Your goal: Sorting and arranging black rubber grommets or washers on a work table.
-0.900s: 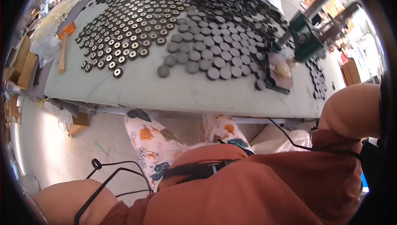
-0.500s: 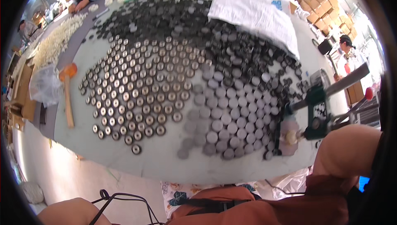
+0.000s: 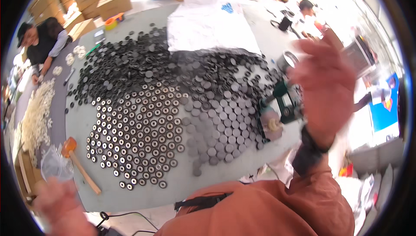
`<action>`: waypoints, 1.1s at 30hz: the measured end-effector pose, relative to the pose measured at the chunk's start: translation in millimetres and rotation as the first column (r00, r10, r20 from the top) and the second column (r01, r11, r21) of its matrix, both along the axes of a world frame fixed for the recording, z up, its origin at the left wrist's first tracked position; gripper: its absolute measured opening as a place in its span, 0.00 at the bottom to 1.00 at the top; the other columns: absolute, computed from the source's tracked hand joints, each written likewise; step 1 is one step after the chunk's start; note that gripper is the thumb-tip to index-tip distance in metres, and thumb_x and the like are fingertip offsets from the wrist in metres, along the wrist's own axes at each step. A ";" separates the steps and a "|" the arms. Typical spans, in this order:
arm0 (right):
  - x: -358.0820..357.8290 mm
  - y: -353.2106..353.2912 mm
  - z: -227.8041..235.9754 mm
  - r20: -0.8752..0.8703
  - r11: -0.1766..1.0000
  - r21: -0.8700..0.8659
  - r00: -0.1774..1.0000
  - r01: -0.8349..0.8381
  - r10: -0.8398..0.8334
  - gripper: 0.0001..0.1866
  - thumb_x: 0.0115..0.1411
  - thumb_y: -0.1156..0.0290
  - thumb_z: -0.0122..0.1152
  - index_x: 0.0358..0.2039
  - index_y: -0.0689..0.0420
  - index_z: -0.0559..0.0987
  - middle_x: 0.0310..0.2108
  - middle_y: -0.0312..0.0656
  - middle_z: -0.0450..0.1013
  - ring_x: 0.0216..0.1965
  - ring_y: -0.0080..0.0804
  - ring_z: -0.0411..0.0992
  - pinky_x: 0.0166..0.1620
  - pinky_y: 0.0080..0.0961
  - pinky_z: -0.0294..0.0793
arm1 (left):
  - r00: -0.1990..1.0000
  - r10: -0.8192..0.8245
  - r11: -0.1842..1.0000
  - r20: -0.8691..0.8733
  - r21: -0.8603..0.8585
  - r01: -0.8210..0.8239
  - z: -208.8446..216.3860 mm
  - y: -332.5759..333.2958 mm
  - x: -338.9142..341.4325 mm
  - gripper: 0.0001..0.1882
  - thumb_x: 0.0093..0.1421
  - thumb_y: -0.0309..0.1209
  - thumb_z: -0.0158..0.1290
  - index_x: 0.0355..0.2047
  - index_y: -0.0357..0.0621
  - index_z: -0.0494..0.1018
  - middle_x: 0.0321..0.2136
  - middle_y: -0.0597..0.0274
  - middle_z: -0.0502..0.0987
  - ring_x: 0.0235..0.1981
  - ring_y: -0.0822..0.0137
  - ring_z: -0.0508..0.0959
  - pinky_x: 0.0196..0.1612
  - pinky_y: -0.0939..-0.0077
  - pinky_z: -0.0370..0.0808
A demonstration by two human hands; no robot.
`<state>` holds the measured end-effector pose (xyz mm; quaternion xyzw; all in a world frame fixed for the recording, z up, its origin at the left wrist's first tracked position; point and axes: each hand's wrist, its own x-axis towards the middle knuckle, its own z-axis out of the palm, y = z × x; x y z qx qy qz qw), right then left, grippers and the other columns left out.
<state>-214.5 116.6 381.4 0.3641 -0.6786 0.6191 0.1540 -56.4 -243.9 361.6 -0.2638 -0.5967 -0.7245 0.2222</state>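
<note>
My right hand (image 3: 327, 84) is raised in front of the table's right side, beside a green hand press (image 3: 288, 108). Its fingers are smeared by motion, and a dark band circles the wrist. My left hand (image 3: 60, 205), also blurred, hovers at the lower left near a clear plastic bag (image 3: 56, 166) and an orange-headed mallet (image 3: 82, 169). Nothing can be made out in either hand. Black discs with metal ring centres (image 3: 134, 134) lie in rows mid-table. To their right are plain grey discs (image 3: 227, 125), with a heap of loose black discs (image 3: 125, 62) behind.
A white sack (image 3: 212, 30) covers part of the far heap. Pale small parts (image 3: 37, 114) are piled along the left, where a co-worker (image 3: 45, 45) sits. Another person (image 3: 307, 19) is at the far right. Cardboard boxes (image 3: 113, 4) and an orange tape roll (image 3: 111, 23) are at the back.
The view has turned, so the table's contents sit further left. My right arm has lifted, bringing the hand up over the press, and my left hand has come into view at the lower left.
</note>
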 end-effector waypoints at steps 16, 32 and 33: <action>-77.7 40.2 -251.5 0.992 0.818 0.024 0.087 0.575 -0.090 0.18 0.59 0.64 0.52 0.44 0.62 0.65 0.32 0.45 0.67 0.25 0.32 0.70 0.25 0.26 0.74 | 0.488 0.062 0.997 0.871 -0.033 -0.069 -172.8 44.7 -120.3 0.15 0.61 0.29 0.43 0.46 0.34 0.65 0.35 0.59 0.72 0.35 0.70 0.73 0.35 0.78 0.74; -221.7 8.2 -295.0 0.133 0.242 0.967 0.645 0.083 -0.753 0.56 0.33 0.48 0.71 0.60 0.54 0.53 0.52 0.51 0.57 0.54 0.51 0.57 0.49 0.47 0.64 | 0.622 0.684 0.416 0.381 -0.904 0.096 -288.9 163.5 -338.5 0.36 0.38 0.29 0.62 0.46 0.36 0.56 0.41 0.37 0.65 0.42 0.42 0.70 0.43 0.60 0.71; -227.9 4.4 -292.5 0.130 0.215 0.975 0.633 0.059 -0.763 0.57 0.32 0.48 0.72 0.60 0.53 0.52 0.52 0.51 0.57 0.54 0.51 0.56 0.49 0.48 0.64 | 0.616 0.704 0.388 0.354 -0.918 0.084 -283.7 170.0 -342.7 0.34 0.38 0.25 0.59 0.45 0.35 0.56 0.40 0.36 0.65 0.40 0.41 0.71 0.42 0.59 0.71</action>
